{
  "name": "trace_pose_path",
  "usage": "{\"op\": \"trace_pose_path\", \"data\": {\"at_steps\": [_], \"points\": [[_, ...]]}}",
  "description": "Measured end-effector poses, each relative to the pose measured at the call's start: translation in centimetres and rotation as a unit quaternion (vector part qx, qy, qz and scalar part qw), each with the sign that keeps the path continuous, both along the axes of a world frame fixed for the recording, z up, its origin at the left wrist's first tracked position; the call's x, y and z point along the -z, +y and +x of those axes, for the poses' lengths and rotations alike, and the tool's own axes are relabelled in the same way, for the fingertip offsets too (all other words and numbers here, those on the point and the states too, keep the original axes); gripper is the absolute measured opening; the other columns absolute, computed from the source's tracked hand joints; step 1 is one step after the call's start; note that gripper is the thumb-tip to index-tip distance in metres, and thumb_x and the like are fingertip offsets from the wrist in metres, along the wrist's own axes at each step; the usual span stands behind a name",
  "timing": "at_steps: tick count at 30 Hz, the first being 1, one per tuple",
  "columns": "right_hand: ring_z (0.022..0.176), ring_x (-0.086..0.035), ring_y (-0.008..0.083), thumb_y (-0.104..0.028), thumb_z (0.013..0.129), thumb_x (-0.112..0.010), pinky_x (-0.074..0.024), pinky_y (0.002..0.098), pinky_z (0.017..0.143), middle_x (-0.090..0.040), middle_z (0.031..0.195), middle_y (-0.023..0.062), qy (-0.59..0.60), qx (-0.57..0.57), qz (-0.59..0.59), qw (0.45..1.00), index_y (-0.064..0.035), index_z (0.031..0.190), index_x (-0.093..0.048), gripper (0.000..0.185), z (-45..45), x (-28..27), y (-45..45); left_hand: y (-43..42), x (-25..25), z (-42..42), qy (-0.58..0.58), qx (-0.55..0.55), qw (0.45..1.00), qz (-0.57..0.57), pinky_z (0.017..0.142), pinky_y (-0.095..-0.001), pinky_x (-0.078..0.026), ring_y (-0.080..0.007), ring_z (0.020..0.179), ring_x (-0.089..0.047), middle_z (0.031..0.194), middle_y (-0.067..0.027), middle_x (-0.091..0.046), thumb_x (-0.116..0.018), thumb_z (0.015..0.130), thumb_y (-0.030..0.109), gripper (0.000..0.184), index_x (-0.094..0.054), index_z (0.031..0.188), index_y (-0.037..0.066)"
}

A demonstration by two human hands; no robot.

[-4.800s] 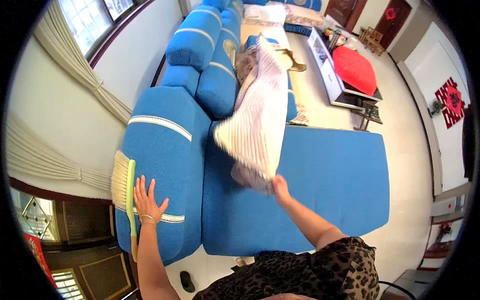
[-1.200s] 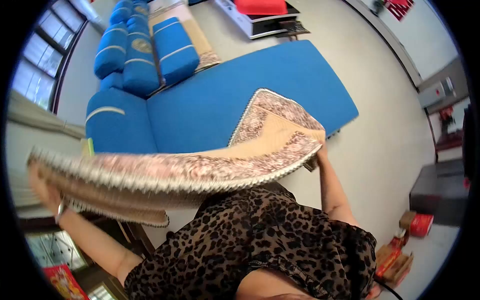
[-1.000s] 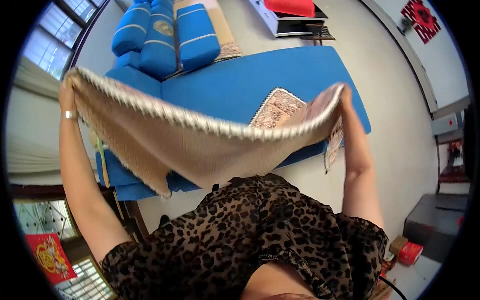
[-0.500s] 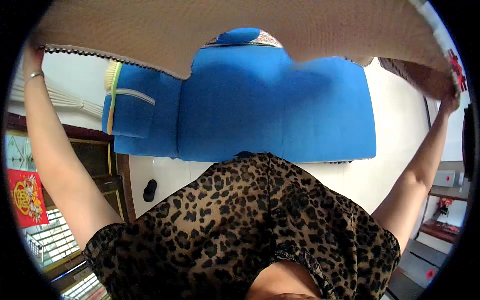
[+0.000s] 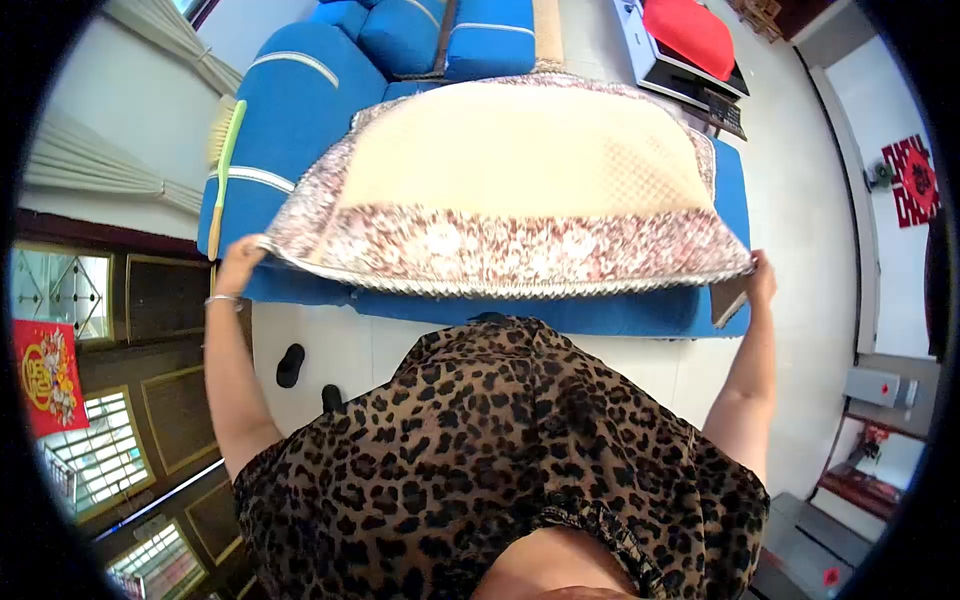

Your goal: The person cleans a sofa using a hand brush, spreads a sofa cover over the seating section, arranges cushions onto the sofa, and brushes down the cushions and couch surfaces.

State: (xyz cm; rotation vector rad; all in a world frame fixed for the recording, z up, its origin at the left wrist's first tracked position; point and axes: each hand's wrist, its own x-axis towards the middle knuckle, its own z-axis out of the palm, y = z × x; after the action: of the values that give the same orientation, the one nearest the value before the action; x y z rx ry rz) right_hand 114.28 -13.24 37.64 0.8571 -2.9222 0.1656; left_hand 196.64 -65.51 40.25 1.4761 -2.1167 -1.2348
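A sofa cover [image 5: 520, 160], cream in the middle with a brown-and-white floral border and a fringed edge, spreads out in front of me over a blue sofa [image 5: 290, 110]. Its near left corner is pinched in my left hand [image 5: 241, 263], which wears a bracelet. My right hand [image 5: 762, 277] grips the near right corner, where a bit of brown underside hangs down. Between my hands the near edge is stretched and sags slightly above the blue seat. Much of the seat is hidden beneath the cloth.
A green-handled brush [image 5: 228, 150] rests on the sofa's left arm. Two black slippers [image 5: 290, 366] lie on the pale floor. At the far right stands a low table [image 5: 690, 80] with a red cover [image 5: 690, 35]. Curtains and a dark wooden door [image 5: 165, 300] are on the left.
The cover was raised overhead with its brown underside facing me. Both hands have come down and closer together, and the cover is now spread low over the sofa, floral side up.
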Motion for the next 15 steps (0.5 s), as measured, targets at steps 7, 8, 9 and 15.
{"op": "trace_pose_path", "data": {"at_steps": [7, 8, 9, 15], "points": [[0.092, -0.061, 0.0345, -0.007, 0.081, -0.047, -0.0476, 0.0419, 0.076, -0.064, 0.096, 0.0156, -0.107, 0.011, 0.029, 0.994, -0.0167, 0.101, -0.058, 0.025, 8.9, 10.6, -5.4, 7.0, 13.4, -3.0, -0.21, -0.049, 0.959, -0.184, 0.078, -0.0392, -0.048, -0.0303, 0.086, -0.061, 0.097, -0.0078, -0.065, -0.061, 0.078, 0.01, 0.017, -0.068, 0.093, 0.013], [0.094, -0.06, 0.0348, -0.008, 0.082, -0.046, -0.0473, 0.0422, 0.078, -0.063, 0.099, 0.0165, -0.12, -0.021, 0.077, 0.99, -0.0156, 0.102, -0.058, 0.025, 9.5, 11.2, -6.6, 8.0, 14.0, -5.2, -0.263, -0.058, 0.947, -0.177, 0.078, -0.0392, -0.049, -0.029, 0.087, -0.062, 0.098, -0.0057, -0.065, -0.059, 0.079, 0.012, 0.017, -0.068, 0.093, 0.017], [0.095, -0.06, 0.0351, -0.009, 0.083, -0.044, -0.047, 0.0425, 0.079, -0.062, 0.102, 0.0174, -0.131, -0.054, 0.129, 0.981, -0.0145, 0.103, -0.058, 0.026, 10.3, 11.8, -8.0, 8.3, 15.3, -6.7, -0.315, -0.067, 0.932, -0.166, 0.078, -0.0391, -0.049, -0.0277, 0.088, -0.062, 0.099, -0.0037, -0.065, -0.057, 0.081, 0.015, 0.017, -0.068, 0.092, 0.021], [0.095, -0.06, 0.0347, -0.013, 0.085, -0.041, -0.0461, 0.0425, 0.083, -0.063, 0.099, 0.0184, -0.195, -0.089, 0.239, 0.947, -0.0136, 0.103, -0.059, 0.026, 12.2, 17.1, -11.1, 9.8, 20.7, -11.6, -0.319, -0.101, 0.937, -0.101, 0.08, -0.037, -0.047, -0.0255, 0.094, -0.06, 0.11, 0.0002, -0.061, -0.046, 0.083, 0.016, 0.024, -0.069, 0.091, 0.019]]}}
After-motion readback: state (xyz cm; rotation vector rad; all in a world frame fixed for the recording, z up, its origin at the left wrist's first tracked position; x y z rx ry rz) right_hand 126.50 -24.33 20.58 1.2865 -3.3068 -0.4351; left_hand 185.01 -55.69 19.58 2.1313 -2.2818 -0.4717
